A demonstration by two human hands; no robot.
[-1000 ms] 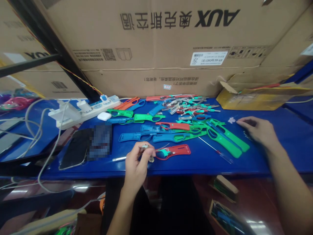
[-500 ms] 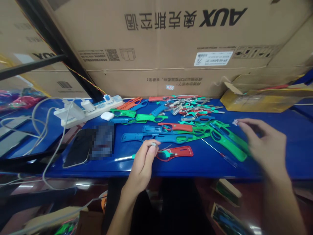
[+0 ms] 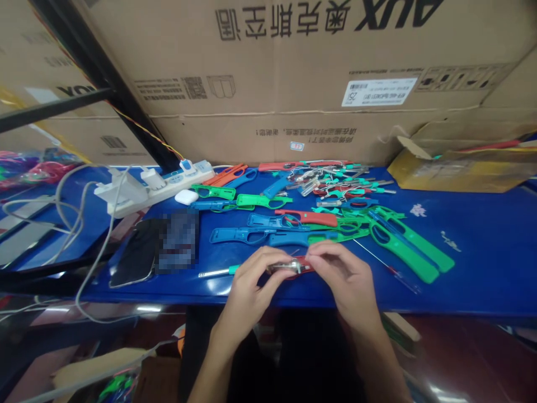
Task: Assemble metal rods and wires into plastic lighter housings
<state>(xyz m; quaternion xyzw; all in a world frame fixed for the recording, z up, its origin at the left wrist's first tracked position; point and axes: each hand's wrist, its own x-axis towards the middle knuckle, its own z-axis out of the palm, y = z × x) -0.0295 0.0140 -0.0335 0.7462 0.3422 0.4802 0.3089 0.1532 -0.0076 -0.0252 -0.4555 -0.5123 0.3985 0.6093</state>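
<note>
My left hand (image 3: 254, 277) pinches a small shiny lighter part (image 3: 289, 265) between thumb and fingers, over a red lighter shell half (image 3: 302, 274) that is mostly hidden. Facing it from the right, my right hand (image 3: 344, 277) has thumb and fingertips pressed together at the shell's right end; what they hold, if anything, is hidden. A metal lighter tube (image 3: 216, 272) with a green collar pokes out left of my left hand. Blue shell halves (image 3: 235, 235) and an orange-red one (image 3: 312, 217) lie just beyond, with green shell halves (image 3: 406, 252) to the right.
Lighter innards with wires (image 3: 339, 184) are heaped at the back. A screwdriver (image 3: 386, 266) and small white pieces (image 3: 418, 210) lie at right. A phone (image 3: 136, 252), earbud case (image 3: 186, 197) and power strip (image 3: 168, 187) occupy the left. A yellow-taped carton (image 3: 465, 168) stands back right.
My right hand has come left from the far right, beside my left hand. White pieces now lie on the table where it was. My left hand has shifted slightly right and down, over the red shell.
</note>
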